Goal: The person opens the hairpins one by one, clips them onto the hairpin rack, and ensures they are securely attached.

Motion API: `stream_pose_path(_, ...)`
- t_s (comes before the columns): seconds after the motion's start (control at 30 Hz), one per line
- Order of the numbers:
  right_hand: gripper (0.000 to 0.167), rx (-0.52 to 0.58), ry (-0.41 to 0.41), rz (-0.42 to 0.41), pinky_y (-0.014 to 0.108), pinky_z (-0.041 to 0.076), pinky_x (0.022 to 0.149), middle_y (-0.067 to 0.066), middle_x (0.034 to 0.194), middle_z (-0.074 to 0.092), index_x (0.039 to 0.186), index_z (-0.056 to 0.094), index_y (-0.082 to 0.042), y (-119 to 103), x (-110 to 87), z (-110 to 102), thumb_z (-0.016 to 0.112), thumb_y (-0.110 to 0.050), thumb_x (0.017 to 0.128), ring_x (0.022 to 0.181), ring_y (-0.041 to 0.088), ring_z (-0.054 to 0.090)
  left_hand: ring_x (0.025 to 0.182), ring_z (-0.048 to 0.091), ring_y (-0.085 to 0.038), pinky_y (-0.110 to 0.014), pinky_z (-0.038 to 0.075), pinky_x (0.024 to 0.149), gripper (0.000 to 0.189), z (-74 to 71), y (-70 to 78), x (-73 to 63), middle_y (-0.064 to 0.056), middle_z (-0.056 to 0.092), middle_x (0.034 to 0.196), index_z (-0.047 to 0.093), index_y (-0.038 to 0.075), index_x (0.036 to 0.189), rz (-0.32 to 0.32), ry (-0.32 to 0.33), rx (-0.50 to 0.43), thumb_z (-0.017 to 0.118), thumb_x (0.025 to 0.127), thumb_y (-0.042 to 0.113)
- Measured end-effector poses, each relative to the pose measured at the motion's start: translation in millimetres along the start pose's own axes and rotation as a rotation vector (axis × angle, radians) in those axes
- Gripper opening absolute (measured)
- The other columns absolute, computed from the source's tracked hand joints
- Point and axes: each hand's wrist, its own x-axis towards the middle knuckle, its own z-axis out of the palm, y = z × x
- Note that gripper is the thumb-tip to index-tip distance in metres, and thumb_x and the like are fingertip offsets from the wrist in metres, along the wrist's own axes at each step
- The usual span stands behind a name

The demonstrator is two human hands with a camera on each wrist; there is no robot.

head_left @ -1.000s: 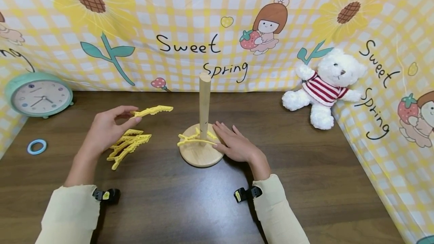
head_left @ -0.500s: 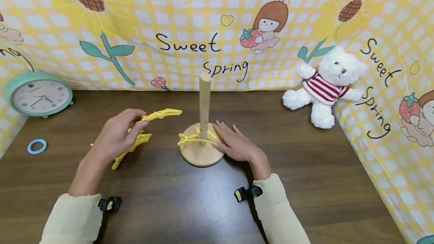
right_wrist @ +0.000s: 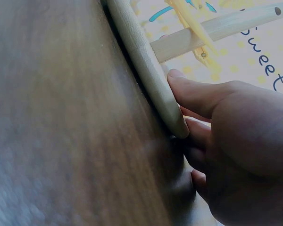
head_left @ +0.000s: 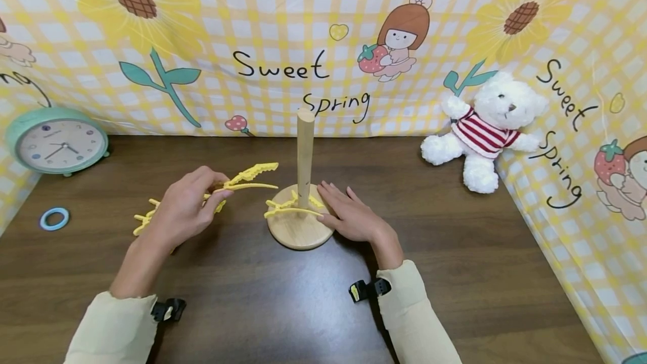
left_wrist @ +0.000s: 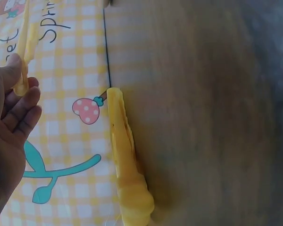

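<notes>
My left hand pinches a yellow alligator hair clip between thumb and fingers, its two toothed arms spread and pointing toward the wooden post. More yellow clips lie on the table under that hand, partly hidden by it; one clip shows large in the left wrist view. The upright wooden stand has a round base, and another yellow clip straddles its post low down. Against the right rim of the base rests my right hand, fingers extended, thumb over the edge.
A mint alarm clock stands at the back left, with a blue ring in front of it. At the back right a white teddy bear in a striped shirt leans near the checked cloth behind the brown table.
My left hand has moved right and slightly toward me with the hair clip, nearing the post. The clip's arms have spread apart. The right hand stays on the base.
</notes>
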Motion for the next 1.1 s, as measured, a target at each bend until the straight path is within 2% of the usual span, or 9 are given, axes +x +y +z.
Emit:
stream_pose_path(0.2,0.069,-0.005,-0.003,0.001,0.042,-0.002,0.123,0.008,0.168,0.014,0.163,0.017,-0.011,-2,0.4,-2,0.05,-0.036,0.108,0.154,0.019,0.009,0.071,0.053,-0.011,-0.034,0.045,0.061,0.022,4.5,4.5,-1.2,0.0,0.061,0.086,0.069,0.005,0.1,0.064,0.04,-0.032,0.082,0.082,0.0)
stream_pose_path(0.37,0.069,-0.013,0.002,-0.001,0.042,-0.002,0.123,0.008,0.168,0.014,0.163,0.017,-0.011,-2,2.6,-2,0.05,-0.036,0.108,0.154,0.019,0.009,0.07,0.052,-0.01,-0.028,0.044,0.061,0.023,9.9,9.8,1.6,0.001,0.062,0.085,0.07,0.005,0.096,0.11,0.028,-0.066,0.084,0.079,-0.002)
stream_pose_path(0.63,0.069,-0.011,0.0,0.004,0.042,-0.002,0.123,0.007,0.168,0.013,0.163,0.016,-0.01,-2,4.7,-1,0.049,-0.036,0.108,0.154,0.019,0.009,0.067,0.05,-0.008,-0.017,0.038,0.062,0.021,18.2,18.5,8.0,0.0,0.066,0.087,0.068,0.007,0.089,0.163,0.062,-0.11,0.083,0.08,-0.005)
stream_pose_path(0.8,0.069,-0.012,-0.001,0.007,0.041,-0.002,0.123,0.007,0.168,0.013,0.163,0.016,-0.011,-1,3.8,0,0.049,-0.036,0.108,0.154,0.019,0.009,0.067,0.049,-0.008,-0.017,0.039,0.061,0.02,27.9,26.2,11.9,0.002,0.062,0.084,0.07,0.005,0.092,0.171,0.048,-0.147,0.082,0.081,-0.004)
stream_pose_path(1.1,0.07,0.01,-0.003,0.015,0.041,-0.004,0.122,0.007,0.168,0.012,0.163,0.016,-0.011,0,0.8,0,0.05,-0.037,0.107,0.154,0.019,0.008,0.068,0.048,-0.008,-0.025,0.043,0.058,0.016,38.2,35.0,17.5,0.005,0.058,0.082,0.07,0.008,0.094,0.161,-0.011,-0.195,0.08,0.085,0.001)
